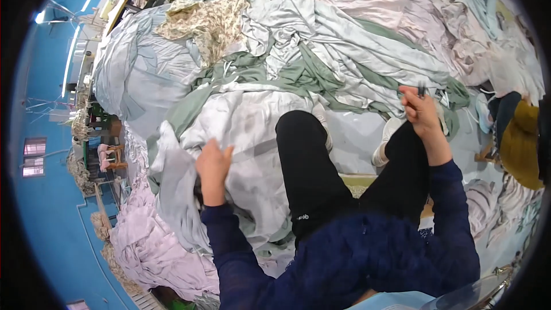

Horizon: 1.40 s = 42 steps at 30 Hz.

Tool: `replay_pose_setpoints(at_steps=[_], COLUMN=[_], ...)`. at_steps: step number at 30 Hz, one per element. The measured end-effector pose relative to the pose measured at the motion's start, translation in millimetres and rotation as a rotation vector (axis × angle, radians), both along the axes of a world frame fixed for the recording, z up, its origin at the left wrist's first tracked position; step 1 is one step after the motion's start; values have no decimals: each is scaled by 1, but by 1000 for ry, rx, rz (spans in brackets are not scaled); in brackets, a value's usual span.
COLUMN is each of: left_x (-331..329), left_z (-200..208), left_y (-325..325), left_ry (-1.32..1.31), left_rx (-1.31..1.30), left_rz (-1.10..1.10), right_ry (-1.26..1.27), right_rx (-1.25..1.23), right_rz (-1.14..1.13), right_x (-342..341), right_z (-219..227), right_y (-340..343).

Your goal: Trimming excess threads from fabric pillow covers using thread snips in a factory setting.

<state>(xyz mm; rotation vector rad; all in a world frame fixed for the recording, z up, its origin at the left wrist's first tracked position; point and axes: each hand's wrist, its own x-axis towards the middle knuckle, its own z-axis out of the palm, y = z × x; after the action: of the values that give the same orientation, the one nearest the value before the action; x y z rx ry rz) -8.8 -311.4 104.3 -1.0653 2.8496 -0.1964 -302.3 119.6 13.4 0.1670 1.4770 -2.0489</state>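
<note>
My left hand (213, 166) is over the white and pale grey cloth (241, 117) spread beside my left knee. Its fingers are smeared by motion, so whether they grip the cloth does not show. Above my right knee, my right hand (422, 112) is closed on a small dark tool (422, 89) that pokes up past the fingers. The tool is blurred and its exact kind is unclear. Green edging (192, 109) runs along the white cloth, which continues away in loose folds ahead of my feet.
Heaps of pale blue (138, 57), pink (390, 0) and lilac cloth (160, 247) surround me. A floral cloth (212, 20) lies at the far left. At the right edge sits a person in mustard clothing (519, 143). A small wooden stool (115, 156) stands near the blue wall (43, 212).
</note>
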Motion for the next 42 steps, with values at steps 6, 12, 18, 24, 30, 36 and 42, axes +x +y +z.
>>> replay_pose_setpoints(at_steps=[6,12,18,24,30,36,42], left_x=[-185,-235,-234,-240,-248,-270,-273], left_z=[-61,-129,-126,-124,-125,-114,-101], left_y=[89,118,96,96,102,112,124], left_ry=[405,-245,-163,-88,-52,537,1042], left_rx=[711,777,690,768,807,695,723], left_rz=[-390,-626,-631,-669,-554,-321,-300], right_ry=[38,724,678,729,325,507,817], right_rx=[287,1052,1029,1012,316,305,205], right_rz=[147,256,295,222,-100,-268,-301], right_x=[-59,-120,-104,-123,-117,-73,50], right_z=[-132,-301,-348,-333,-152,18,161], right_y=[-184,-258,-323,-315,-244,-105,94])
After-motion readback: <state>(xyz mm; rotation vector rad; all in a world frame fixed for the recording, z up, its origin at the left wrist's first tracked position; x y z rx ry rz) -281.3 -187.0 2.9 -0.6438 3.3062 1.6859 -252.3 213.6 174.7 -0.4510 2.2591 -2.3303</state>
